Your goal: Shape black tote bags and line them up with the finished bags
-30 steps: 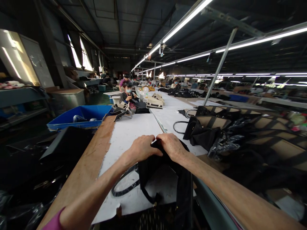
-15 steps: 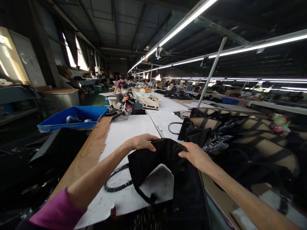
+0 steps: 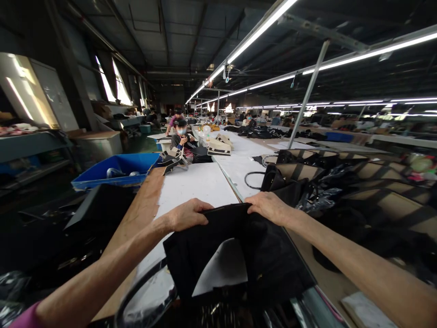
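Note:
A black fabric bag stands at the near edge of the worktable, its upper rim toward the far side. My left hand pinches that rim on the left, thumb on the near face and fingers over the back. Farther right along the same rim, my right hand grips it in a similar way. A pale grey sheet shows inside the bag. To the left a dark looped handle, seemingly wrapped in clear plastic, lies over white paper. The bag's lower part is lost in shadow.
Rows of black and tan bags crowd the right side. On the left stands a blue bin beside dark stacked pieces. A co-worker sits farther down the table near cream-coloured pieces. A metal post rises at right.
Both hands have shifted left along the rim with the bag. The rim, bowed before, is now straighter. The looped handle has come nearer, and the view has turned slightly left.

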The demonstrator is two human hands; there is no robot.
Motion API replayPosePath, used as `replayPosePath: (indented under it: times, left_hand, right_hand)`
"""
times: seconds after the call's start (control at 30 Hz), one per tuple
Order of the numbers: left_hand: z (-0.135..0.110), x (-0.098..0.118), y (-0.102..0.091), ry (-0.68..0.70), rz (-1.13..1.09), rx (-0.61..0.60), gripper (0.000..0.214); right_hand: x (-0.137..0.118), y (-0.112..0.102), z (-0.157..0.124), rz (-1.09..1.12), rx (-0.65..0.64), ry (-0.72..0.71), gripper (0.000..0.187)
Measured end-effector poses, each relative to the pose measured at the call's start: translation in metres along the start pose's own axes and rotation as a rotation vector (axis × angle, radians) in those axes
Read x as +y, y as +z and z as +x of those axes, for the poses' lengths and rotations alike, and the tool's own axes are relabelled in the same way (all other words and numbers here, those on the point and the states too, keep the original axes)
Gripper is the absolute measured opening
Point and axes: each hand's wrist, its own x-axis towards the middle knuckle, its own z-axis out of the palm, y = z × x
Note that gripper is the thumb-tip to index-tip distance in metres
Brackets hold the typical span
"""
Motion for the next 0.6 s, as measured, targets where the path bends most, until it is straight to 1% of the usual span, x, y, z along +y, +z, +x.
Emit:
replayPosePath:
  times: [0.13, 0.2, 0.33, 0.4, 0.53, 0.6]
  left_hand:
    - [-0.005, -0.019, 0.002, -0.014, -0.15, 0.073, 0.039]
    - [-0.002, -0.023, 0.001, -0.011, -0.172, 0.066, 0.039]
    - [0.001, -0.021, 0.002, 0.007, -0.202, 0.038, 0.039]
    - [0.001, -0.019, 0.004, 0.02, -0.203, 0.06, 0.039]
    - [-0.003, -0.019, 0.009, 0.034, -0.164, 0.14, 0.034]
    - [-0.004, -0.018, 0.013, 0.037, -0.128, 0.193, 0.032]
  right_hand:
    - [-0.012, 0.005, 0.005, -0.064, 0.009, -0.049, 0.009]
    - [-0.017, 0.003, 0.004, -0.067, 0.025, -0.059, 0.016]
    - [-0.023, -0.002, 0.002, -0.031, 0.07, -0.04, 0.034]
    - [-0.027, -0.004, 0.003, -0.009, 0.121, -0.039, 0.032]
    - [-0.04, -0.007, 0.006, -0.045, 0.177, -0.107, 0.022]
    - [-0.05, -0.011, 0.008, -0.024, 0.196, -0.025, 0.023]
